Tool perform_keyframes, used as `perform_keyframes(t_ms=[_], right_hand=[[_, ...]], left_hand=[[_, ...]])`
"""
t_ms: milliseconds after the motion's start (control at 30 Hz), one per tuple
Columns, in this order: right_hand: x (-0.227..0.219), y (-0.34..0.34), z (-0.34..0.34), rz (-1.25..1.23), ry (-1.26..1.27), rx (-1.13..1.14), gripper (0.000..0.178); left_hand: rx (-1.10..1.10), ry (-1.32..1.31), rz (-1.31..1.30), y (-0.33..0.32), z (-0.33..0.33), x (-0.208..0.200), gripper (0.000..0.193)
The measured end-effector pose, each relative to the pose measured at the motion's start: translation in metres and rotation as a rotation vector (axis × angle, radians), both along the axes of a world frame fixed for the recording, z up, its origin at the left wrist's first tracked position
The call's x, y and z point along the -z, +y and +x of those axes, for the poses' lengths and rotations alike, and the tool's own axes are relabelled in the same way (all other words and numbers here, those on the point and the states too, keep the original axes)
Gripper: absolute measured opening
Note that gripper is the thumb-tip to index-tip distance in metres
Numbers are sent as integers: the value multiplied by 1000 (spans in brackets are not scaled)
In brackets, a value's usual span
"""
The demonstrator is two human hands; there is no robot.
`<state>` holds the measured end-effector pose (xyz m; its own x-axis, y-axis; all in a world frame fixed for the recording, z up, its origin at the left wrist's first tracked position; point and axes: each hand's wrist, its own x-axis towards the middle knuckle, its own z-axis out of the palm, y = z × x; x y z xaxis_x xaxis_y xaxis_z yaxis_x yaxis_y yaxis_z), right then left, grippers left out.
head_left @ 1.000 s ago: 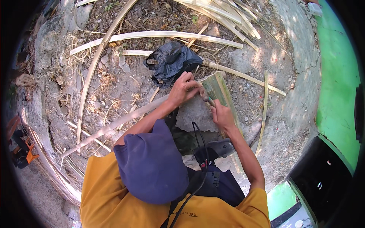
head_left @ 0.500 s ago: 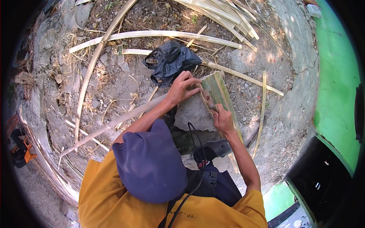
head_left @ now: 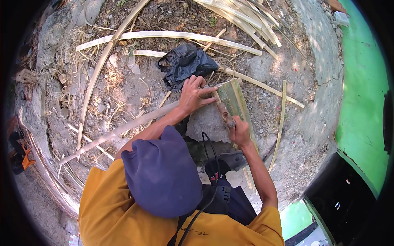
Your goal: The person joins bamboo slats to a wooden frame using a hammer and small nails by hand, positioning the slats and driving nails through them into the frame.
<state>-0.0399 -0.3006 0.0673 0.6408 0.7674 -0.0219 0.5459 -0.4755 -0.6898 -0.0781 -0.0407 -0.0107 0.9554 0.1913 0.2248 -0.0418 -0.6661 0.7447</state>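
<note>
- Left hand (head_left: 193,96): half open, fingers spread, fingertips by edge of weathered greenish plank (head_left: 234,98); can't tell if gripping.
- Right hand (head_left: 241,133): curled closed around brown, knobbly tool (head_left: 223,110), which lies along plank's left edge.
- Plank: flat, slanted.
- Black plastic bag (head_left: 186,63): crumpled, shiny, just beyond left hand.
- Pale strips (head_left: 172,35): long, flat, on gritty ground (head_left: 262,117).

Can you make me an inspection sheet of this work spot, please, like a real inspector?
Surface: stony, dusty ground with sunlit patches.
Job's things: greenish board; brown tool by it, exact kind unclear.
Clutter: pale strips scattered about; crumpled black plastic bag.
Left hand: fingertips at the board's left edge, touch hard to judge.
Right hand: closed on the brown tool.
Cables: black cable looping near the person's lap.
Surroundings: bright green painted surface on the right.
</note>
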Motion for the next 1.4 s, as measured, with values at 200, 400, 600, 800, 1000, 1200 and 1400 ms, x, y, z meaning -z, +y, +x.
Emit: perform_keyframes(t_ms=[200, 400, 600, 800, 1000, 1200, 1400], right_hand=[[-2, 6, 3, -160, 26, 51, 12], [6, 7, 8, -231, 37, 67, 15], [10, 15, 3, -292, 100, 101, 16], [2, 7, 0, -86, 33, 34, 18], [-10, 11, 11, -25, -2, 39, 13], [-4, 15, 14, -266, 74, 99, 14], [-2, 14, 16, -170, 30, 6, 15]], left_hand=[[-9, -22, -39, 0, 0, 1, 49], [-17, -2, -24, 0, -1, -2, 48], [-9, 21, -40, 1, -1, -1, 42], [-34, -1, -64, 2, 0, -1, 45], [-19, 7, -41, 1, 1, -1, 46], [-32, -10, -37, 0, -1, -1, 44], [-20, 26, -52, 3, 1, -1, 44]])
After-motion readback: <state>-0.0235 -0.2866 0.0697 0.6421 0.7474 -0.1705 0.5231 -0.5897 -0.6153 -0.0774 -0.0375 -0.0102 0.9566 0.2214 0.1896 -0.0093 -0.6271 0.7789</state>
